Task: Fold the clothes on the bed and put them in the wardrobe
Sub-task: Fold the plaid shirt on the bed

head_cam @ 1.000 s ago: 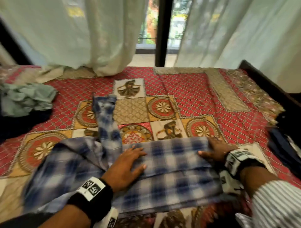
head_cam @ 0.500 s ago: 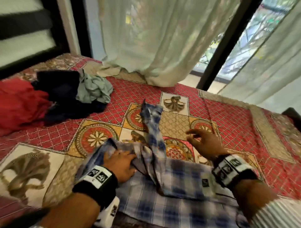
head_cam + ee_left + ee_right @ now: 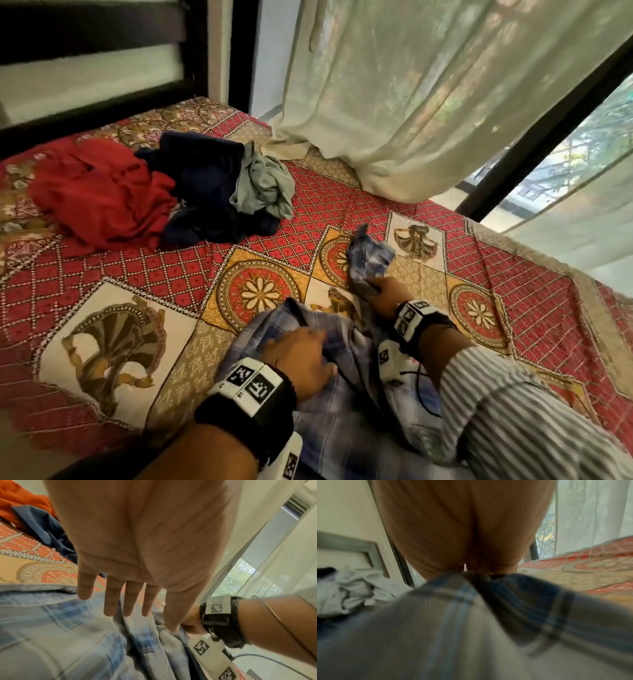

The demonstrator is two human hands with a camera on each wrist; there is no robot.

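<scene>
A blue plaid shirt [image 3: 342, 411] lies on the patterned bedspread [image 3: 171, 267] at the near edge, with one sleeve [image 3: 368, 255] stretching away from me. My left hand [image 3: 301, 356] rests flat on the shirt's bunched left part. In the left wrist view its fingers [image 3: 118, 601] are straight over the plaid cloth [image 3: 60, 635]. My right hand [image 3: 380, 296] grips the sleeve near its lower part. In the right wrist view the plaid cloth [image 3: 453, 628] covers its fingers below the palm [image 3: 462, 527].
A loose pile lies at the back left of the bed: a red garment [image 3: 99, 198], a dark navy one [image 3: 205, 192] and a pale green one [image 3: 263, 188]. Sheer curtains [image 3: 394, 102] hang onto the bed's far edge. A dark frame [image 3: 96, 34] stands behind the pile.
My right hand left the shirt's right edge, reached forward and took hold of the sleeve. My left hand slid left across the shirt. The head view swung left, which brought the pile into sight.
</scene>
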